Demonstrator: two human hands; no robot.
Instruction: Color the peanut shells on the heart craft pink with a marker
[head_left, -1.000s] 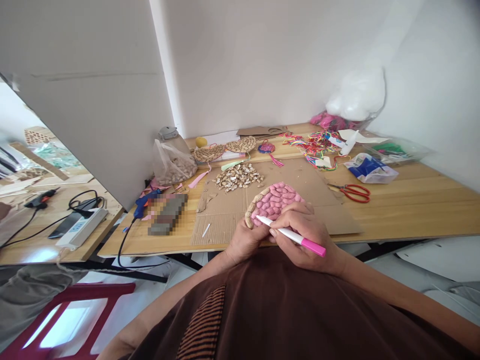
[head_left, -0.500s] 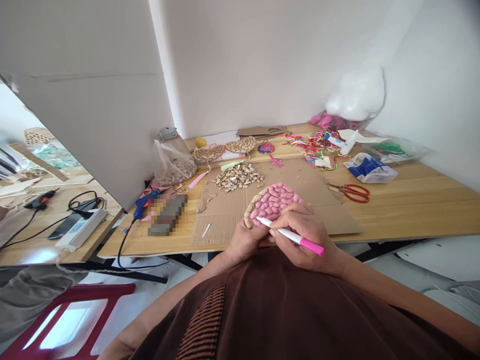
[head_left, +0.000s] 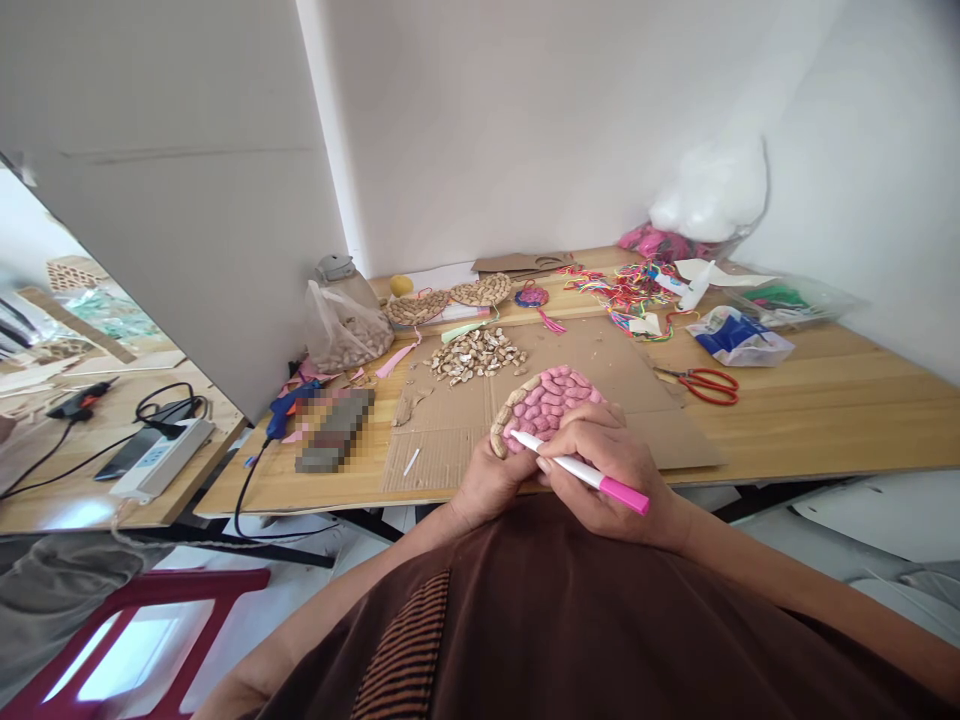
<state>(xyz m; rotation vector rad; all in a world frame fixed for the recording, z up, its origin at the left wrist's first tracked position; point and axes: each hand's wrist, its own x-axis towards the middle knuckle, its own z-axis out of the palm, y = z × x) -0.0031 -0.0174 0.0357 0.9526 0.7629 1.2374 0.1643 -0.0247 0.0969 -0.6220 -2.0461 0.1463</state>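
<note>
My left hand (head_left: 491, 482) grips the lower left edge of a round piece covered in peanut shells (head_left: 551, 402). Most of its shells are pink; a band along the left rim is plain tan. In my right hand (head_left: 611, 470) is a white marker pen (head_left: 577, 470) with a pink end, held like a pencil. Its tip rests at or just over the pink shells near the tan band; contact is hard to tell. The right fingers cover the piece's lower right side. Beyond it, loose peanut shells (head_left: 478, 355) lie heaped on a cardboard sheet (head_left: 607, 360).
Red-handled scissors (head_left: 709, 385) lie right of the cardboard. Farther back are tangled coloured cords (head_left: 630, 290), two shell-covered discs (head_left: 481, 290) and a bag of peanuts (head_left: 349, 335). At left sit a blue glue gun (head_left: 289, 405) with a cable and a power strip (head_left: 161, 460).
The pen tip and the shell-covered piece have shifted very slightly. Both hands keep the same hold.
</note>
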